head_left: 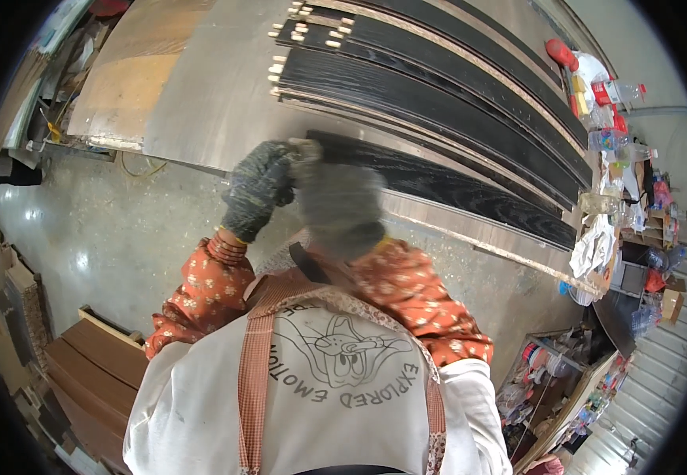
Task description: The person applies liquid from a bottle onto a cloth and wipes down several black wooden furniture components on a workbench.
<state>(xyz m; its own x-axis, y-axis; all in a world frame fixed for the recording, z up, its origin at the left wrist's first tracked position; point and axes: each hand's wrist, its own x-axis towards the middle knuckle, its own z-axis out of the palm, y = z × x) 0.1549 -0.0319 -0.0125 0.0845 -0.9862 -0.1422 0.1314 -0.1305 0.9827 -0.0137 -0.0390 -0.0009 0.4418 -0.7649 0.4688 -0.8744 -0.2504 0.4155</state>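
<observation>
Both of my hands wear dark grey work gloves and meet at the left end of the nearest black wood-grain board (446, 182). My left hand (258, 188) is closed, its fingertips drawn together by the board's end; what they pinch is too small to make out. Motion smears my right hand (342, 207), close beside the left one, and its fingers cannot be read. Farther back lie stacked black boards (430, 107) with raw particle-board edges. Pale wooden dowels (275, 70) stick out of their left ends, and a few more dowels (334, 39) rest on top.
The boards lie on a wide grey-brown worktable (201, 95) with a tan sheet (130, 67) at its left. Plastic bottles (616, 142) and crumpled wrapping (594, 244) crowd the right end. Brown panels (94, 364) stand at lower left, a cluttered shelf (549, 380) at lower right.
</observation>
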